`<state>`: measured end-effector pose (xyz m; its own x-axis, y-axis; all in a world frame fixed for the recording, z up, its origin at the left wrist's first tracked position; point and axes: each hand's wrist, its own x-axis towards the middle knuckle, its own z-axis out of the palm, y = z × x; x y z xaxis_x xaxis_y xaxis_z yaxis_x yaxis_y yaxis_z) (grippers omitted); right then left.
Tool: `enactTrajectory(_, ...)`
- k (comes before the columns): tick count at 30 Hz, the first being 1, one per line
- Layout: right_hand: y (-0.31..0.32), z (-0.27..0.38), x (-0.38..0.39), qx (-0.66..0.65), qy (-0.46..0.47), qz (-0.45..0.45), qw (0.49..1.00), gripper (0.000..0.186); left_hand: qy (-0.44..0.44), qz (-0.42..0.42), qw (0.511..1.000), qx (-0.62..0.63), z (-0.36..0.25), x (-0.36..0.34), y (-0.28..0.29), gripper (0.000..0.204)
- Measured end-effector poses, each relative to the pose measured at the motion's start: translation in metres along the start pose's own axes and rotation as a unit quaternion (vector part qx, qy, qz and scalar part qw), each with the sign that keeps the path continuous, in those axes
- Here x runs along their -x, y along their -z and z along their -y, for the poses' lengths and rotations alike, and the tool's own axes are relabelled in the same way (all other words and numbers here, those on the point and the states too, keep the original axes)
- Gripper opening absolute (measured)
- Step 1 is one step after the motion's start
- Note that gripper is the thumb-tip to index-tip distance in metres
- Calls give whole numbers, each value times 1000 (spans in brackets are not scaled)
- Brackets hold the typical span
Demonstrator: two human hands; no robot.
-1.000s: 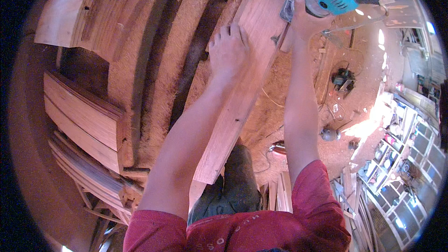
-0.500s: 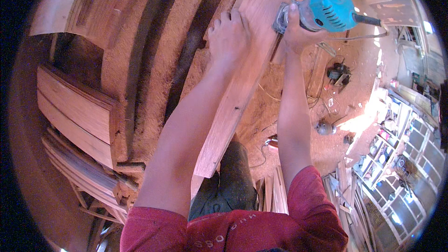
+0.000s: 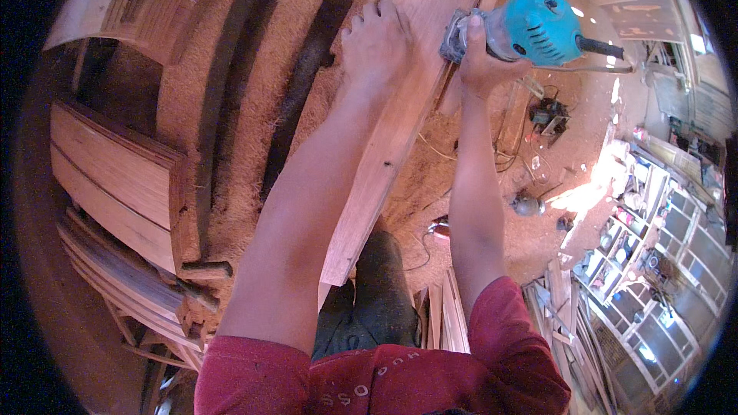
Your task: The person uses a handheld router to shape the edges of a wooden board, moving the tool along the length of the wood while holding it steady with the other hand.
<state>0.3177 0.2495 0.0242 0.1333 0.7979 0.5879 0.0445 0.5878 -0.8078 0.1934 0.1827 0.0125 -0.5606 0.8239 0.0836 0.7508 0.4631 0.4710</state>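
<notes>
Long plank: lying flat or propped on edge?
Flat. The plank shows its broad face up, with the left hand spread on it and the right hand holding the turquoise power tool at its edge.

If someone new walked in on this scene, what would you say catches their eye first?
Probably the bright turquoise power tool at the top, gripped by the right hand at the edge of a long wooden plank. The left hand lies flat on that plank. Sawdust covers the surface, and stacked boards sit at the left.

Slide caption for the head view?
Left hand steadies a wooden plank; right hand grips a turquoise power tool.
</notes>
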Motion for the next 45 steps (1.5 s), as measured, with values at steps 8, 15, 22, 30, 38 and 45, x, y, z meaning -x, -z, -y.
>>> enactTrajectory(8, 15, 23, 29, 57, -36, 25, 997, 82, -2, -24, 1000, 4, 0, 0, -2, 37)
enactTrajectory(15, 14, 50, 63, -14, -115, -25, 993, 83, -3, -14, 1000, -16, 0, 0, -2, 32)
enactTrajectory(22, 40, 48, 99, 73, -106, 16, 992, 68, -5, -28, 1000, -12, 2, 2, -6, 36)
enactTrajectory(30, 45, 91, 147, 23, -184, -28, 982, 76, -5, -66, 997, 26, 0, 3, 1, 40)
enactTrajectory(38, 49, 125, 161, 24, -265, -5, 964, 80, -23, -86, 970, 228, 12, 16, 16, 51)
enactTrajectory(45, 54, 109, 152, 114, -35, 31, 992, 76, -111, -23, 989, 94, 109, 159, 53, 49)
